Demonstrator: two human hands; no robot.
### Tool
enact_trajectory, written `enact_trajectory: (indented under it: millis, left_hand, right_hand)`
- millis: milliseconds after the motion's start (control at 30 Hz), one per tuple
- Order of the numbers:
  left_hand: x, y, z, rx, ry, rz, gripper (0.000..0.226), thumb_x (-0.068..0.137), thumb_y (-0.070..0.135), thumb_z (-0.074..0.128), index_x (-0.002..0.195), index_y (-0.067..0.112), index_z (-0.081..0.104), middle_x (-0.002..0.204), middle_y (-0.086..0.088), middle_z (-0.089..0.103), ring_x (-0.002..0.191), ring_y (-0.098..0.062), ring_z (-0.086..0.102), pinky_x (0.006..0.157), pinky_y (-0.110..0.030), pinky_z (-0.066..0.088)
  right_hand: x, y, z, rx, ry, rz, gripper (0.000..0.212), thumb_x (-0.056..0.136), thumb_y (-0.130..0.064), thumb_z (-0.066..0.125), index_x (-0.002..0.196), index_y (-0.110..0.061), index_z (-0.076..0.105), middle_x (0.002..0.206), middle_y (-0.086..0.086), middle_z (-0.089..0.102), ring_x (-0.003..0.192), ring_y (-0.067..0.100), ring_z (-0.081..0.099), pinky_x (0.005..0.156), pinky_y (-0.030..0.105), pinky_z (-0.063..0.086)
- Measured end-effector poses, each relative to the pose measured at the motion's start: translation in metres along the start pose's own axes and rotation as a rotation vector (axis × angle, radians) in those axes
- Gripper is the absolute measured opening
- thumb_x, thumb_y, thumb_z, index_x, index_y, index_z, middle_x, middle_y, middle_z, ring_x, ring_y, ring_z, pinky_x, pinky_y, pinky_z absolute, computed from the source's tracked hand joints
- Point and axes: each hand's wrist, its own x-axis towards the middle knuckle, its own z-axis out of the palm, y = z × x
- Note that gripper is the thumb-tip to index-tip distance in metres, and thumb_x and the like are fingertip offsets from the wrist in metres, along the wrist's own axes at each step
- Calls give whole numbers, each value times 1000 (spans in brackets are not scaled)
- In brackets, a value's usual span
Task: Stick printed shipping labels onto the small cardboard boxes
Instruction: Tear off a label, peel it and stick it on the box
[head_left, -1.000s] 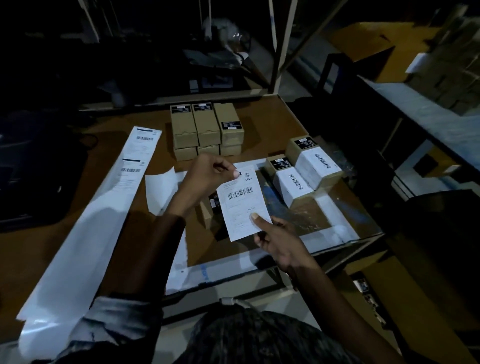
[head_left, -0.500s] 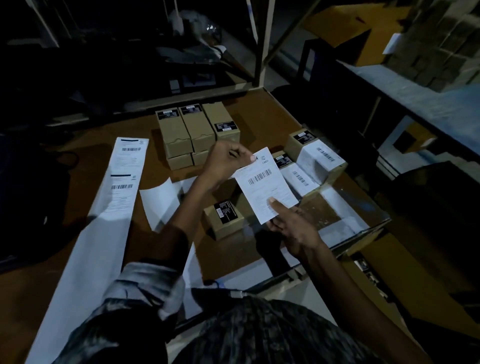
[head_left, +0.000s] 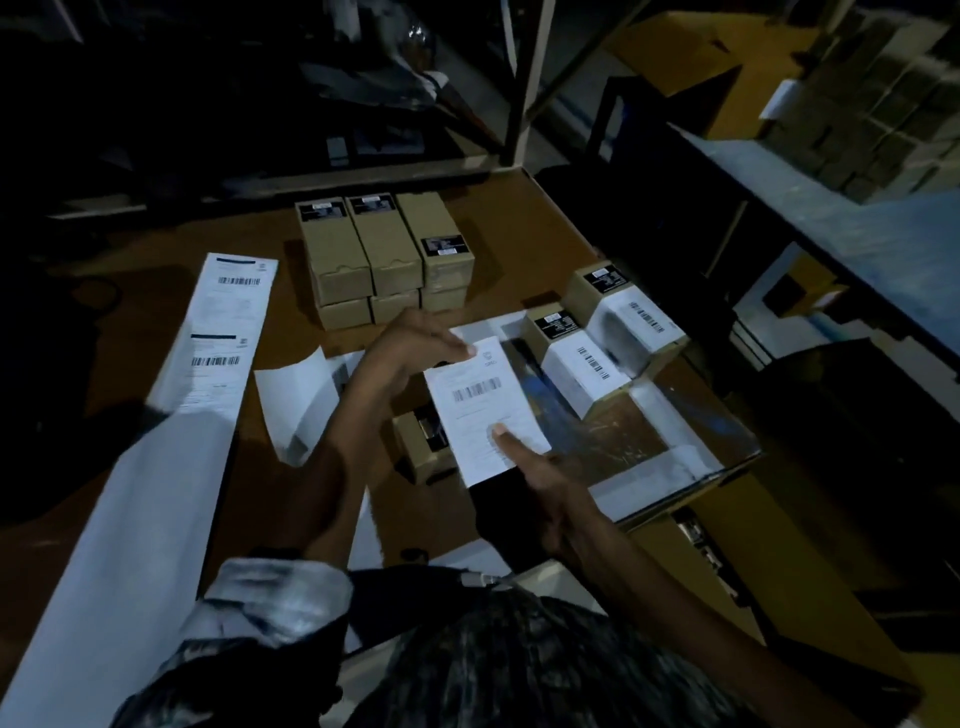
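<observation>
1. Shipping label (head_left: 485, 408), a white sheet with a barcode across its middle, is held above the brown table (head_left: 519, 228) near the centre of the view, stretched between both hands and tilted with its top edge toward 12 o'clock.
2. Left hand (head_left: 410, 345) pinches the label's top edge, thumb tip pressed on the paper close to its upper corner.
3. Right hand (head_left: 540, 483) grips the label's lower part, thumb on the printed face and the other fingers hidden behind the sheet.
4. Small cardboard box (head_left: 423, 449) lies on the table directly under the label, at 9 o'clock from the right hand; most of it is covered by the paper, and a dark sticker shows on top.
5. At 2 o'clock from the label, two labelled boxes (head_left: 608, 358) sit side by side, touching, each with a white barcode label wrapped over it.
6. At 12 o'clock, a stack of unlabelled boxes (head_left: 384, 260) stands in two layers, three across, with black stickers on the lids.
7. At 9 o'clock, a long strip of printed labels (head_left: 218, 338) runs along the table toward the near left corner.
8. Between the strip and the left forearm lies a loose curled backing sheet (head_left: 301, 400).
</observation>
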Motion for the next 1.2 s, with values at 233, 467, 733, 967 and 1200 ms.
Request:
enact_trajectory:
  millis: [233,467,733,967,1200]
  left_hand:
    - [-1,-14,-9,31,27,-98,15,77,15,85,89,11,76,52,16,66,47,6,60,45,-6,42]
    - [3,-12,12,-41,6,-75,17,79,11,82,64,16,77,57,10,70,52,2,62,55,-12,44]
    - [9,-17,27,-67,34,-97,32,74,8,86,95,-13,74,100,-27,72,92,-27,64,81,-32,44]
    - [14,-15,31,-26,47,-116,33,73,10,87,96,-11,75,91,-14,73,89,-23,65,78,-28,45]
    - [20,-20,31,-15,34,-86,33,74,9,87,97,-11,74,96,-19,73,87,-23,63,67,-21,45]
  right_hand:
    - [9,2,-6,8,-43,31,68,65,-29,90,124,-3,67,120,14,72,107,28,71,93,40,57]
    - [12,-16,-22,126,-41,96,40,92,-22,70,129,-7,63,120,12,73,107,26,69,89,34,56]
    - [17,-12,-33,125,-37,24,40,92,-15,71,129,-4,62,117,12,74,114,26,69,109,44,47]
    - [18,-7,-32,76,47,-88,40,85,-10,78,121,2,66,110,14,76,104,30,73,105,53,49]
    - [18,-3,-26,80,123,-114,38,80,-12,84,111,5,70,109,19,75,105,40,71,104,62,46]
